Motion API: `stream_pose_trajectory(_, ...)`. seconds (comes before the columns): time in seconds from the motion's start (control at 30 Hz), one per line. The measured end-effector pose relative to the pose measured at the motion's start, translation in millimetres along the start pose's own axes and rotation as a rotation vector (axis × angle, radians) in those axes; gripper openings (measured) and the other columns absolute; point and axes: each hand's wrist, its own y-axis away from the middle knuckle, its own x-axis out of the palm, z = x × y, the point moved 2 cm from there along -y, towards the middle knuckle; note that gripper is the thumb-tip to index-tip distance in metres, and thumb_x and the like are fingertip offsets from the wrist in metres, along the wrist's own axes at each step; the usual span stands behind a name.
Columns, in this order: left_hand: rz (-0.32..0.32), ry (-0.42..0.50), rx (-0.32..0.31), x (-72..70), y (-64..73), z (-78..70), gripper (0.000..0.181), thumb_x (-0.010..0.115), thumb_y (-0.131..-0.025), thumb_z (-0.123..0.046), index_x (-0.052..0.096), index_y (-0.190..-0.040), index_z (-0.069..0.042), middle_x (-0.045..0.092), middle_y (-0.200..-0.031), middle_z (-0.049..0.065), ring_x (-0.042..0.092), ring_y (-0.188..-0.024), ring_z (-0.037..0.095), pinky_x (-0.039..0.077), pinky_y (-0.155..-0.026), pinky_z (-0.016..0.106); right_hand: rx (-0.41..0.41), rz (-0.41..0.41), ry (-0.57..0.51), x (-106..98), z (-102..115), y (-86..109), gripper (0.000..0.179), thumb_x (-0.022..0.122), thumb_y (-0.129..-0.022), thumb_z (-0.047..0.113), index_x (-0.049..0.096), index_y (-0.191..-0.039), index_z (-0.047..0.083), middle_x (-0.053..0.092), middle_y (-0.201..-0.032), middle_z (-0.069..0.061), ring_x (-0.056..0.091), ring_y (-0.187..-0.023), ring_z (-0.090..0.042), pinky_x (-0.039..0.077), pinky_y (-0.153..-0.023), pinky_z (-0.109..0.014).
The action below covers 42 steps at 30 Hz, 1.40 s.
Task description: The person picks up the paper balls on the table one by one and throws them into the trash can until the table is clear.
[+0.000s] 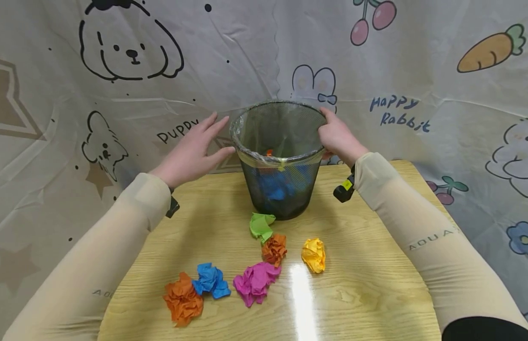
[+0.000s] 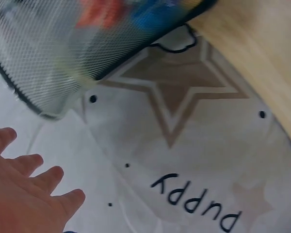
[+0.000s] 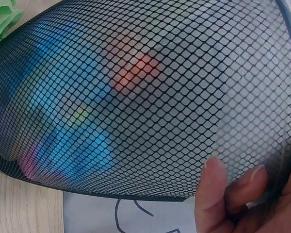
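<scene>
Mesh bin (image 1: 254, 182) is standing toward the far edge of the bench (image 1: 366, 274), with some blue paper (image 1: 274, 187) showing through the side. Right hand (image 1: 340, 137) grips it up by the rim; left hand (image 1: 195, 154) is just beside the other side, fingers spread wide, holding nothing. Out front there's crumpled paper: green ball (image 1: 261, 227) nearest the bin, then dark orange ball (image 1: 274, 249), pink ball (image 1: 256, 283), and yellow ball (image 1: 314, 255) off to the right.

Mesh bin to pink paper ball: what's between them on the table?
Two crumpled papers, seen in the head view: a green one nearer the mesh bin, then an orange-brown one nearer the pink ball.
</scene>
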Motion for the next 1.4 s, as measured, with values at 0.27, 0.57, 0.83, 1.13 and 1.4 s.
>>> stream_pose_trajectory(0.27,0.110,-0.066,0.013,27.9,38.1,12.3,0.080,0.054,-0.101,-0.058,0.023,-0.165,-0.022,0.019,-0.168,0.014,0.024,-0.151,0.040,0.027,-0.117,0.061,-0.003,0.008,0.006,0,0,0.3,0.073,0.030,-0.102,0.004,0.005,-0.167,0.026,0.030,-0.162,-0.019,0.058,-0.094,-0.033,0.058,-0.064,-0.041)
stream_pose_trajectory(0.57,0.278,-0.065,0.056,75.3,85.9,10.2,0.078,0.059,-0.099,-0.056,0.031,-0.163,-0.021,0.028,-0.166,0.014,0.033,-0.148,0.039,0.034,-0.114,0.059,-0.008,0.012,0.006,0,-2,2.2,0.072,0.029,-0.102,0.003,0.005,-0.167,0.023,0.028,-0.163,-0.019,0.059,-0.090,-0.032,0.058,-0.062,-0.040)
stream_pose_trajectory(0.83,0.460,-0.021,0.022,115.7,121.2,0.5,0.084,0.063,-0.092,-0.067,0.037,-0.161,-0.027,0.033,-0.164,0.010,0.039,-0.145,0.034,0.038,-0.113,0.053,-0.018,0.019,-0.004,1,-1,2.8,0.073,0.028,-0.101,0.004,0.005,-0.167,0.024,0.027,-0.163,-0.019,0.057,-0.109,-0.042,0.058,-0.063,-0.041)
stream_pose_trajectory(1.13,0.610,0.051,0.022,142.6,142.0,-3.4,0.083,0.082,-0.085,-0.050,0.047,-0.155,-0.021,0.045,-0.153,0.011,0.054,-0.130,0.030,0.050,-0.100,0.048,-0.020,0.016,0.001,0,-2,1.4,0.073,0.028,-0.101,0.004,0.005,-0.167,0.024,0.027,-0.163,-0.019,0.058,-0.108,-0.042,0.059,-0.062,-0.041)
stream_pose_trajectory(1.4,0.644,0.021,0.047,154.0,148.7,-1.1,0.075,0.089,-0.078,-0.042,0.057,-0.143,-0.022,0.049,-0.143,0.006,0.057,-0.118,0.025,0.053,-0.094,0.046,-0.022,0.019,0.005,0,-2,2.4,0.073,0.027,-0.101,0.005,0.003,-0.167,0.024,0.025,-0.165,-0.017,0.058,-0.105,-0.038,0.058,-0.064,-0.042)
